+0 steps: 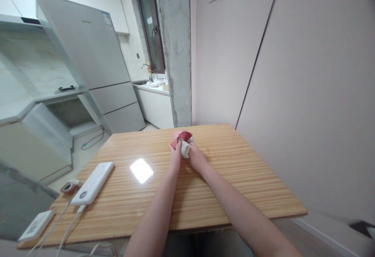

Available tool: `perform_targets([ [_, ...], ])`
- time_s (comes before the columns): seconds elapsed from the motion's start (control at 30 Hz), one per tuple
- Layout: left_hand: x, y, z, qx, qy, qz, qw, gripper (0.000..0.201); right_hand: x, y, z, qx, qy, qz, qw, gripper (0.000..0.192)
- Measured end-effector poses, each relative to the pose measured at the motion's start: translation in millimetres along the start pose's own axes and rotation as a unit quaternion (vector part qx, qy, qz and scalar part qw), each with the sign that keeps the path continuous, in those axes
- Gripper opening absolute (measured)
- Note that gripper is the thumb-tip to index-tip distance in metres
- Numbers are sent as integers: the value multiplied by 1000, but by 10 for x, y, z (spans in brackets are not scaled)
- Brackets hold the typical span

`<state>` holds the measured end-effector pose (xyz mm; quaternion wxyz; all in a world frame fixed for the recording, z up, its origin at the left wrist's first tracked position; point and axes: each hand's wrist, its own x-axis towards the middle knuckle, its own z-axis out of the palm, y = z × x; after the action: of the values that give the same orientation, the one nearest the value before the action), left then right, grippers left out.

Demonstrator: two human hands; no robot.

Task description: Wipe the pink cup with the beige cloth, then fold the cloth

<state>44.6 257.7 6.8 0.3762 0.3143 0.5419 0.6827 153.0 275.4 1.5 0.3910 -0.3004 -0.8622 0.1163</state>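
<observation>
Near the far edge of the wooden table [243, 171], both my hands are together around a small soft-looking bundle. Its pink part [175, 135], darker red inside, looks like folded fabric; I cannot make out its exact kind. My left hand [175, 153] is closed on the pink part from the left, thumb on top. A white cloth [185, 149] pokes out between the hands. My right hand [195, 156] is closed on the white cloth from the right, with its fingertips partly hidden. Whether the pink and white parts are one piece, I cannot tell.
A white power bank [95, 182] with a cable plugged in lies on the table's left side. Beside it are a small brown-red device [69, 187] and a white power strip [36, 225]. A pink wall [281, 112] borders the right; a fridge [84, 50] stands behind.
</observation>
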Motion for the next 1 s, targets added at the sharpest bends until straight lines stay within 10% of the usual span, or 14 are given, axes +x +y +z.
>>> perform_targets([
  [0.2,-9,230,-256,257,2,128,958,70,10,59,8,-60,-12,-10,998,21],
  [0.43,25,-96,-2,38,-19,54,998,85,-29,87,48,-2,30,16,999,19],
  [0.7,71,64,-187,145,-8,109,983,69,-7,121,-37,-85,-31,-28,995,29],
  [1.0,303,-94,-169,24,40,-13,999,77,-19,154,44,-53,-34,-35,997,29],
])
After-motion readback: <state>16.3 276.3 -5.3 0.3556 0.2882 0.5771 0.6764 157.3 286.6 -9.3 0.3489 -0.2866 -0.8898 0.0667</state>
